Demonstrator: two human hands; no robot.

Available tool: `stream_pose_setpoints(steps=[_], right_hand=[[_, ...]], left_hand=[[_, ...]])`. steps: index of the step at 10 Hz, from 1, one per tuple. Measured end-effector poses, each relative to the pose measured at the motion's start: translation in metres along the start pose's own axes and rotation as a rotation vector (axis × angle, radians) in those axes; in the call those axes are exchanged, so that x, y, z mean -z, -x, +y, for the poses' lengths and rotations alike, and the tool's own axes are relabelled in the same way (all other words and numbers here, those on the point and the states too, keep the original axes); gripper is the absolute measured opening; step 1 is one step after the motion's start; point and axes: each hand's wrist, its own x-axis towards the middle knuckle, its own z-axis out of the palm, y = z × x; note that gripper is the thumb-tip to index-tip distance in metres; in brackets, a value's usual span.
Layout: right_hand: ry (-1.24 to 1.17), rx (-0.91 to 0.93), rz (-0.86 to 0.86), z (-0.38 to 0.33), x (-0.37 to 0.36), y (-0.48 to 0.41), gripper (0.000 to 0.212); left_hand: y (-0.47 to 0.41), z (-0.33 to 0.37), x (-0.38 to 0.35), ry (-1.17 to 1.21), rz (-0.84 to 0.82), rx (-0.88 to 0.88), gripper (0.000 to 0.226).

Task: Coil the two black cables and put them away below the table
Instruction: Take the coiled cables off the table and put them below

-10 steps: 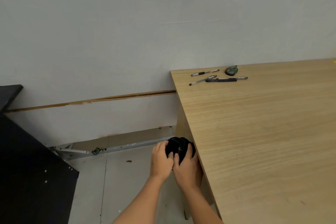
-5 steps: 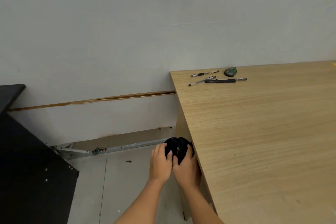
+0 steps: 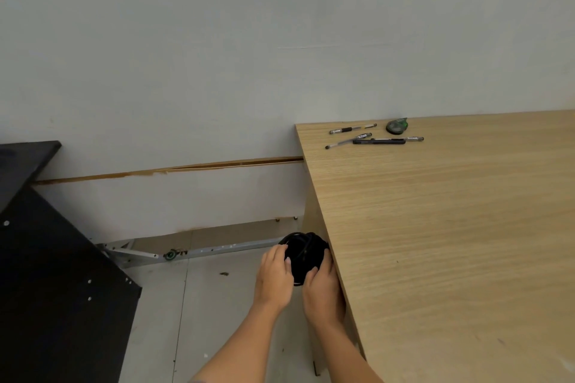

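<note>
Gripping from two sides, the coiled black cable bundle (image 3: pixel 303 255) is held off the left edge of the tabletop (image 3: pixel 451 242), above the floor (image 3: pixel 199 305). The left hand (image 3: pixel 275 275) is wrapped about the bundle's left side with its fingers curled over the loops; the right hand (image 3: pixel 323 289) is closed on the right side, its back just beside the tabletop's edge. A two-sided hold of this kind is judged to serve one purpose: the loops are kept pressed together so that the coil is not sprung open while it is carried. Whether one cable or both are contained in the bundle cannot be told, as only a dark mass of loops is shown.

The bundle is kept low and close to the table's side panel (image 3: pixel 314 221), presumably because the storage place lies below the tabletop and is to be reached from this side. What lies under there is hidden.

On the far corner of the tabletop several pens (image 3: pixel 378 140) and a small green tape dispenser (image 3: pixel 396 126) are left well apart from the hands. A black cabinet (image 3: pixel 56 274) stands to the left, and a metal rail (image 3: pixel 217 249) lies on the floor by the wall (image 3: pixel 249 56).

The coiling is judged done for this bundle; the stowing is not yet made.
</note>
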Motion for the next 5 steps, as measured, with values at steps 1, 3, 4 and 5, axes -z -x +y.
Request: stream_pose_setpoints(steps=[1, 3, 4, 5], right_hand=[[0.015, 0.038, -0.032, 0.0, 0.006, 0.007, 0.051], [0.08, 0.145, -0.18, -0.017, 0.036, 0.022, 0.058], [0.076, 0.167, -0.3, -0.041, 0.069, 0.017, 0.057], [0.17, 0.272, -0.289, -0.059, 0.078, 0.002, 0.053]], left_hand=[[0.007, 0.004, 0.008, -0.042, 0.025, -0.021, 0.038], [0.033, 0.023, 0.037, -0.2, -0.007, -0.036, 0.041], [0.036, 0.039, 0.061, -0.26, 0.004, -0.01, 0.043], [0.028, 0.059, 0.085, -0.309, 0.032, -0.003, 0.046]])
